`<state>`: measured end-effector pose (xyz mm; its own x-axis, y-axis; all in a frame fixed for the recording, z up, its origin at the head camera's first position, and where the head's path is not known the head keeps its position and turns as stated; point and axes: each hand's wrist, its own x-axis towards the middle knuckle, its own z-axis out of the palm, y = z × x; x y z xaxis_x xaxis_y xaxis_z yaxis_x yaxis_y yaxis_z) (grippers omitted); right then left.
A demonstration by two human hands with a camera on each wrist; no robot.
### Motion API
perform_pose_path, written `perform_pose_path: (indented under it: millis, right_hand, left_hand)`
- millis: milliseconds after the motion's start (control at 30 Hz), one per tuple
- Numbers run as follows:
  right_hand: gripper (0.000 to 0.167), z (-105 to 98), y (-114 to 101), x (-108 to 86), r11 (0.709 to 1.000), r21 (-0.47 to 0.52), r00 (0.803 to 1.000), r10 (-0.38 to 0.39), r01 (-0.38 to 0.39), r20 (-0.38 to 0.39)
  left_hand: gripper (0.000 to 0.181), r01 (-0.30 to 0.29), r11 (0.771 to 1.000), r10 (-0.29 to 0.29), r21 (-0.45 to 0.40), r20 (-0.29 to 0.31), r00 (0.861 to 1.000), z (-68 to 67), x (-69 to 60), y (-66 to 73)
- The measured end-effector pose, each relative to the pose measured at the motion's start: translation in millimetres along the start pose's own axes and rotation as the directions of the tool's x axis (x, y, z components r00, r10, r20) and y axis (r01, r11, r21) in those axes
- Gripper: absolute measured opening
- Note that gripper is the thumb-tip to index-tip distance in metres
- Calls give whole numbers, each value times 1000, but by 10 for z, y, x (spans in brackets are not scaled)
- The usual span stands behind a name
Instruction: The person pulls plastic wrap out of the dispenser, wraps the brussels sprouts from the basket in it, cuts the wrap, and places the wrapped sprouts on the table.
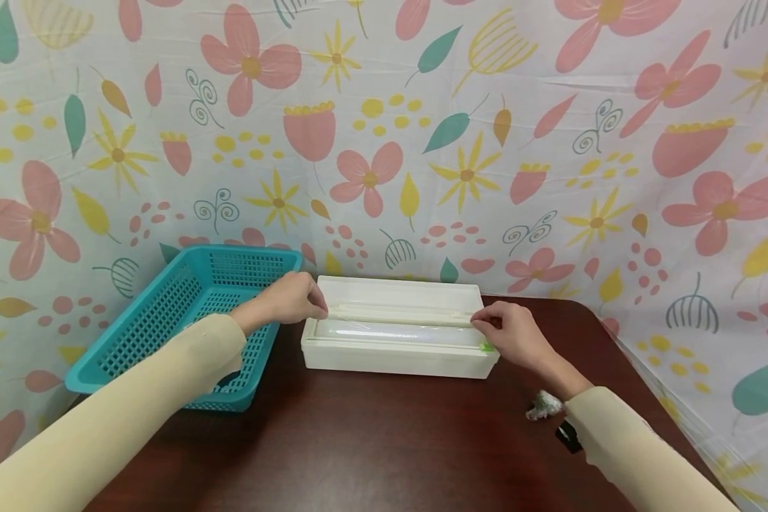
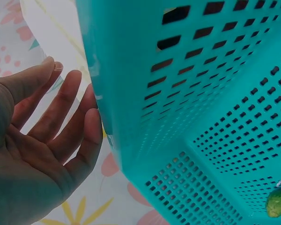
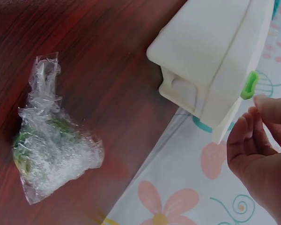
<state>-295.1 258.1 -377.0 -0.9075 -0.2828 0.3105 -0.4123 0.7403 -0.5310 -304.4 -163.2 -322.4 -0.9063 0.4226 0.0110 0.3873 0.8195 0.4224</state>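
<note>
A white cling film dispenser lies on the table with its lid raised at the back and a shiny roll of cling film inside. My left hand pinches the film's edge at the left end, thumb against index finger, the other fingers loosely bent. At the right end my right hand pinches the film between thumb and fingertips, close to the green slider on the box. The stretch of film between the hands is clear and hard to see.
A teal perforated basket stands on the left, with a green vegetable piece inside. Right of the dispenser, a film-wrapped bundle with something green in it lies on the dark wooden table. A black object is beside my right sleeve. Floral cloth hangs behind.
</note>
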Motion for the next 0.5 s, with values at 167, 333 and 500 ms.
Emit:
perform_pose_path:
  millis: [167, 333, 500]
  right_hand:
    - [7, 17, 10, -2, 1000, -12, 1000, -1, 1, -19]
    - [7, 10, -2, 15, 1000, -27, 1000, -13, 12, -26]
    - [8, 14, -21, 33, 998, -44, 999, -34, 33, -28]
  left_hand:
    - [9, 21, 1000, -21, -13, 2, 1000, 2, 7, -9]
    - [9, 25, 998, -25, -54, 3, 1000, -7, 3, -24]
    - [9, 38, 997, -38, -73, -4, 999, 0, 1, -45]
